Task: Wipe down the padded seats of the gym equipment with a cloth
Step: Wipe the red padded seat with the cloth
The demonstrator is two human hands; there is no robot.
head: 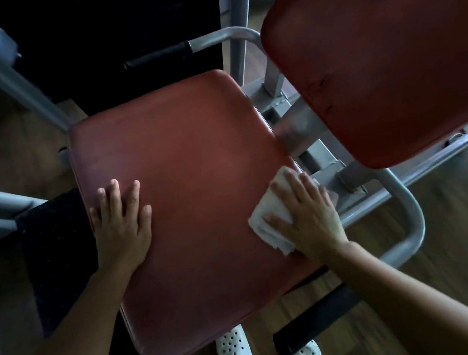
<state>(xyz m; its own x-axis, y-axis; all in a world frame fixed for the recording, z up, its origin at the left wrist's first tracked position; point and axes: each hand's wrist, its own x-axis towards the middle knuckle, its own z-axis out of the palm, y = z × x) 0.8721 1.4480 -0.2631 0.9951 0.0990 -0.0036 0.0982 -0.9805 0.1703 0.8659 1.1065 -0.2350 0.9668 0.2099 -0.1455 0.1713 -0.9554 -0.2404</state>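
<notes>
Cloth (272, 206), soft and limp, best steered by palm pressure, under flat right hand (308, 219) lower right; left hand (121, 224) flat on seat (191, 152).

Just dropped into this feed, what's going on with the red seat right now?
A person is wiping the red padded seat of a gym machine. The right hand presses a folded white cloth flat against the seat near its right edge, close to the grey metal frame. The left hand rests flat on the seat's left side, holding nothing. The red backrest pad at upper right is not being touched.
</notes>
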